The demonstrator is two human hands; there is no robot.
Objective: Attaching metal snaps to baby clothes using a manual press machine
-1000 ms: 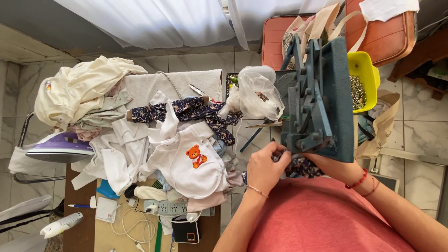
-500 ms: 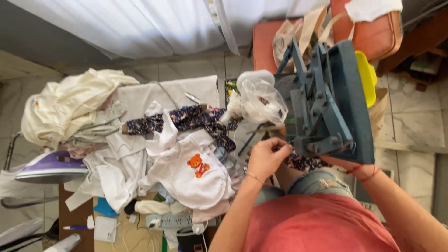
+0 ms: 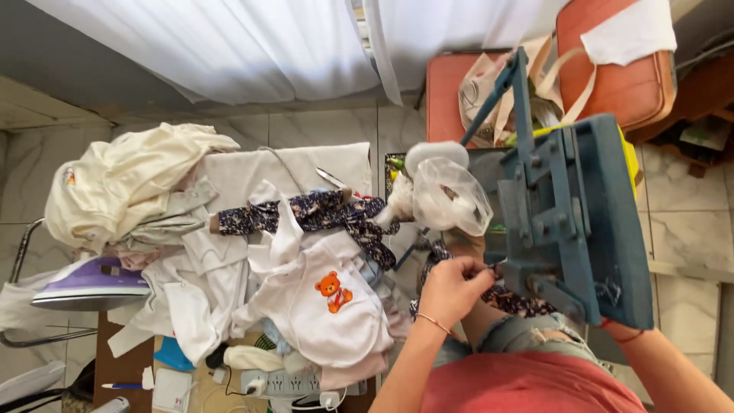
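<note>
The left hand's grip (image 3: 451, 289) pinched something small beside the blue press (image 3: 573, 222), over soft, limp dark floral fabric (image 3: 514, 300), best taken at its edge; the right hand's grip was hidden behind that press

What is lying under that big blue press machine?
Under the blue press, dark floral fabric pokes out near the left hand. The right hand sits below the press, hidden. How far the fabric reaches beneath is covered by the press.

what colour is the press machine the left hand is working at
Dark teal blue; the press machine shows best in the head view.
</note>
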